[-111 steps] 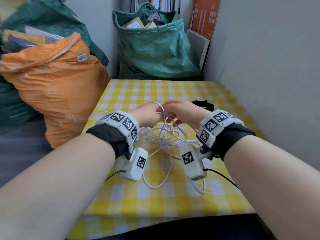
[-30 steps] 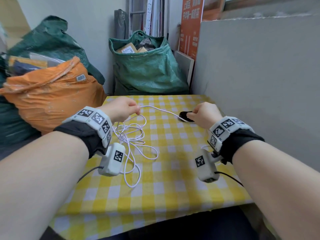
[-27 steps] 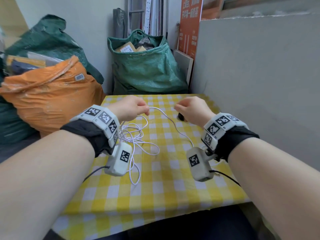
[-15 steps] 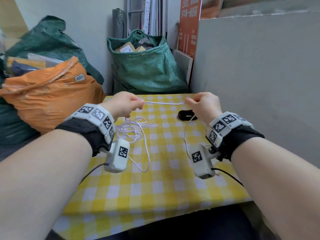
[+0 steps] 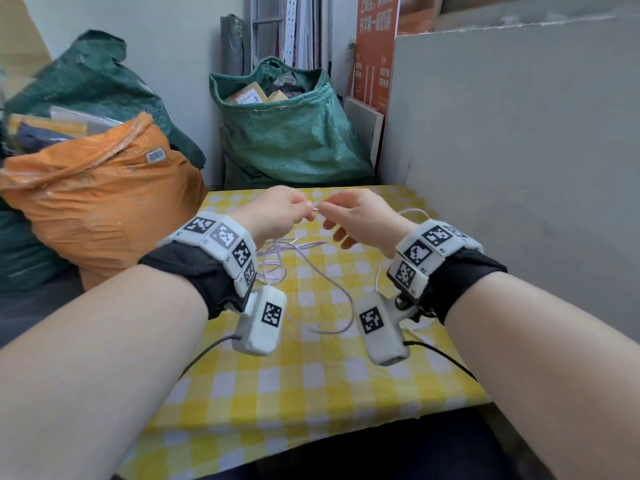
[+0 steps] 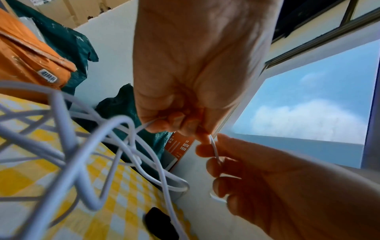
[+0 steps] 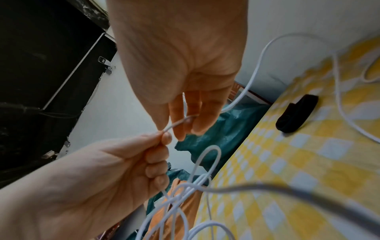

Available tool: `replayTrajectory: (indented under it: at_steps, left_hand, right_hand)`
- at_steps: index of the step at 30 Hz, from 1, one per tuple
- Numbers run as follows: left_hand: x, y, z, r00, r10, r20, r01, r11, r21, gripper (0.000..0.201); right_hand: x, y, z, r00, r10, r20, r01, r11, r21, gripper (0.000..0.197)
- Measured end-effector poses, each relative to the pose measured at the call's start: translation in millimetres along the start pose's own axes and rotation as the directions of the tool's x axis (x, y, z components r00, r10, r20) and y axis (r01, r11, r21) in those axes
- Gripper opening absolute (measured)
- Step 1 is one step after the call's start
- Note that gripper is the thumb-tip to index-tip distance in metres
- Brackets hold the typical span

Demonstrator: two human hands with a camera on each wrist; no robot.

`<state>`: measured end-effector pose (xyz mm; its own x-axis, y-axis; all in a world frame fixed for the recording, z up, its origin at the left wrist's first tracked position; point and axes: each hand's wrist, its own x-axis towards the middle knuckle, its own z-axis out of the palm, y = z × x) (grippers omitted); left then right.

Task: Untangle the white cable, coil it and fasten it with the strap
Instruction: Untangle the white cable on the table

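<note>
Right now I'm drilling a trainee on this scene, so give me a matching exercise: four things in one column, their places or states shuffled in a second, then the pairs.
Things:
1. cable
2. strap
3. orange sack
4. green sack

Places or states:
A. lies alone on the checked cloth, untouched
B. stands on the floor beyond the table's far edge
C. pinched by the left hand and the right hand, loops hanging loose
D. leans beside the table's left edge

Pairs: 1-C, 2-A, 3-D, 4-B

Black wristbands (image 5: 194,271), white marker-tagged camera units (image 5: 259,323).
</note>
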<state>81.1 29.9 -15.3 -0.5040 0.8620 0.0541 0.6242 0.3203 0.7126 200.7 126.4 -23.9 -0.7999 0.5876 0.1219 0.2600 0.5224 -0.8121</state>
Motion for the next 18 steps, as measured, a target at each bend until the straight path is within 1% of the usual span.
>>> replayTrajectory:
  at_steps: [1, 3, 4, 6, 9, 11, 12, 13, 15, 17, 18]
  left_hand:
    - [0, 1, 1, 1.0, 0.004, 0.016, -0.004, 1.0, -0.029, 0.031]
    - [-2, 1, 1, 0.998, 0.0, 0.065, 0.005, 0.996, -0.088, 0.031]
    - [-2, -1, 0, 0.996, -0.008, 0.083, 0.017, 0.995, -0.1, 0.031]
    - [-3, -11, -4, 0.995, -0.04, 0.097, 0.049, 0.995, -0.091, 0.031]
    - [-4, -31, -14, 0.991, -0.111, 0.071, 0.112, 0.994, -0.007, 0.031]
    - [-6, -46, -20, 0.984, -0.175, 0.032, 0.171, 0.98, 0.103, 0.03]
    - [-7, -54, -23, 0.979, -0.204, 0.012, 0.2, 0.968, 0.148, 0.03]
    - [-9, -59, -25, 0.974, -0.227, 0.0, 0.224, 0.962, 0.153, 0.03]
    - [-11, -64, -28, 0.969, -0.247, 0.006, 0.245, 0.964, 0.104, 0.03]
    - [-11, -59, -26, 0.971, -0.238, 0.001, 0.237, 0.965, 0.112, 0.03]
    - [-10, -54, -24, 0.975, -0.221, 0.0, 0.219, 0.968, 0.125, 0.03]
  right_hand:
    - [0, 0, 1, 1.0, -0.011, 0.008, 0.011, 1.0, -0.024, 0.02]
    - [2, 5, -1, 1.0, -0.007, -0.025, 0.004, 0.995, -0.1, 0.025]
    - [3, 9, -4, 0.998, 0.0, -0.065, -0.009, 0.992, -0.126, 0.027]
    - [4, 17, -10, 0.981, 0.023, -0.192, -0.054, 0.986, -0.16, 0.028]
    - [5, 28, -23, 0.922, 0.078, -0.379, -0.178, 0.955, -0.238, 0.025]
    - [7, 39, -34, 0.874, 0.141, -0.464, -0.28, 0.928, -0.247, 0.024]
    - [8, 44, -40, 0.854, 0.188, -0.486, -0.338, 0.91, -0.242, 0.026]
    - [10, 51, -44, 0.844, 0.243, -0.478, -0.399, 0.881, -0.256, 0.029]
    - [12, 57, -47, 0.847, 0.361, -0.391, -0.497, 0.799, -0.338, 0.029]
    - [10, 51, -42, 0.851, 0.416, -0.321, -0.52, 0.75, -0.408, 0.025]
    - [9, 45, -37, 0.865, 0.403, -0.299, -0.5, 0.745, -0.443, 0.023]
